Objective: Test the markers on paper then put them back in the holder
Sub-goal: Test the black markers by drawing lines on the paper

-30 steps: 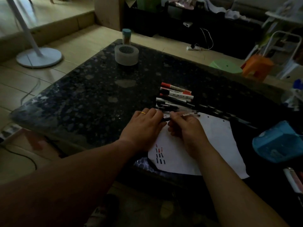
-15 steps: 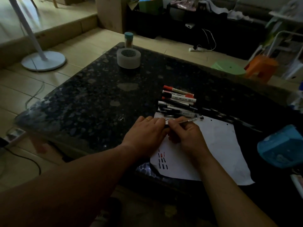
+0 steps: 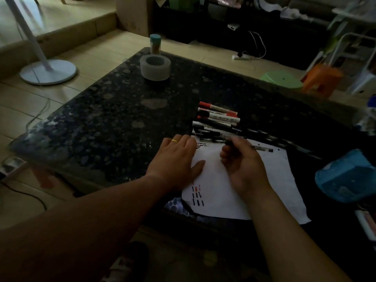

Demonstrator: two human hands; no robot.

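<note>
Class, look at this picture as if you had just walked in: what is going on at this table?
A person is testing markers at a dark stone table. The left hand lies flat on a sheet of white paper and presses it down. The right hand grips a thin marker over the sheet. Short black and red test strokes already mark the paper. The other markers lie in a row just beyond it, and the round holder stands at the far end with none in it.

the left hand (image 3: 177, 159) lies flat on the white paper (image 3: 270, 180) on the dark counter (image 3: 114, 123), the right hand (image 3: 244, 165) grips a pen (image 3: 260, 147) beside a row of markers (image 3: 217, 119).
</note>
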